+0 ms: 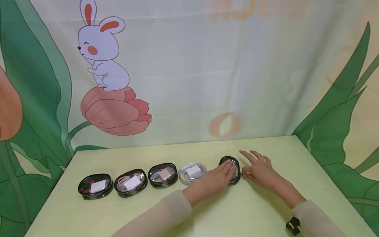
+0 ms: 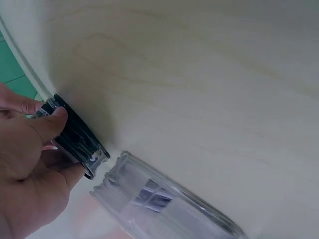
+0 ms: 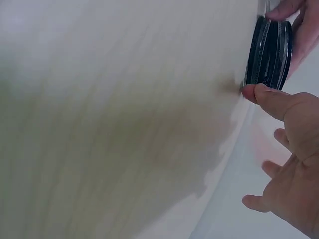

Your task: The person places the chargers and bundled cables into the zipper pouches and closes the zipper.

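A small black-rimmed clear zip pouch (image 1: 235, 177) stands upright-lengthwise at the right end of a row on the table. My left hand (image 1: 211, 181) holds it, fingers over its top; in the left wrist view the thumb presses the side of the pouch (image 2: 79, 134). To the right is my right hand (image 1: 263, 171), thumb and forefinger together at the pouch's edge. The right wrist view shows them pinching at the zipper end of the pouch (image 3: 271, 52), the other fingers spread. The pouch's contents are mostly hidden under the left hand.
Left of my hands lies a white-rimmed clear pouch (image 1: 182, 177) with a white block and cable. Further left are three black-rimmed pouches (image 1: 163, 174) (image 1: 131, 183) (image 1: 95, 186) with blocks and cables. A printed curtain (image 1: 183, 82) hangs behind the pale table (image 1: 142, 217).
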Available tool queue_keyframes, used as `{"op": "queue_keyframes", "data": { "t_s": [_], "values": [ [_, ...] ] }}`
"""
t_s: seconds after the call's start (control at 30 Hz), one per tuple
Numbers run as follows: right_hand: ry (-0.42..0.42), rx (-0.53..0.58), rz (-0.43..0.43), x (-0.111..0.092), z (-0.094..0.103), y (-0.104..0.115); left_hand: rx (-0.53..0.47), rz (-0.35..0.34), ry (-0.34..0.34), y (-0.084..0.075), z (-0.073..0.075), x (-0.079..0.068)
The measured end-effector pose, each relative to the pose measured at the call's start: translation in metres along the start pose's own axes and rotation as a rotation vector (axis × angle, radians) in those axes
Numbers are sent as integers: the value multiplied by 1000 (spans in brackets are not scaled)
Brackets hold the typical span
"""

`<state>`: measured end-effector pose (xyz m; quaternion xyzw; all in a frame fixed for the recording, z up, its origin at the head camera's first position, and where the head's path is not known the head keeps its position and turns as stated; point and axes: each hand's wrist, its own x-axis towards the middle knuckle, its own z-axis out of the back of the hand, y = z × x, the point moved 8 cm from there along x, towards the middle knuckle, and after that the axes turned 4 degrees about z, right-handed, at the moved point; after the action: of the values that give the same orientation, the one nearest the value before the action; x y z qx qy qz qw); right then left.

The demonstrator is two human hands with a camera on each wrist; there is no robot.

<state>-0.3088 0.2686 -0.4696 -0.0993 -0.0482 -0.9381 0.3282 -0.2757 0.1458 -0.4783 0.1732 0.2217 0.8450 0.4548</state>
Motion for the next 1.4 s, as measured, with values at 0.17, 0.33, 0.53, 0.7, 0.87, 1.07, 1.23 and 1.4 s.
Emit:
{"op": "queue_keyframes", "data": {
  "t_s": [0.17, 0.33, 0.53, 0.7, 0.87, 1.07, 1.23, 1.4],
  "values": [
    [20, 71, 41, -5, 0, 9, -14, 63, -3, 0, 4, 5],
    [72, 89, 61, -5, 1, 15, -50, 132, 36, 3, 3, 6],
    [35, -15, 4, 5, 16, -6, -113, 191, 107, 12, -4, 4],
    [34, -20, -54, 10, 11, -24, -171, 183, 138, 13, -9, 2],
    [29, -2, -52, 11, 7, -27, -213, 153, 201, 10, -17, 3],
    [4, 50, 56, 1, 11, -10, -216, 168, 230, 8, -20, 6],
    [-3, 86, 112, -14, 14, 0, -236, 163, 235, 2, -16, 7],
    [-31, 116, 161, -18, 16, 16, -263, 208, 264, 2, -13, 4]
  ]
}}
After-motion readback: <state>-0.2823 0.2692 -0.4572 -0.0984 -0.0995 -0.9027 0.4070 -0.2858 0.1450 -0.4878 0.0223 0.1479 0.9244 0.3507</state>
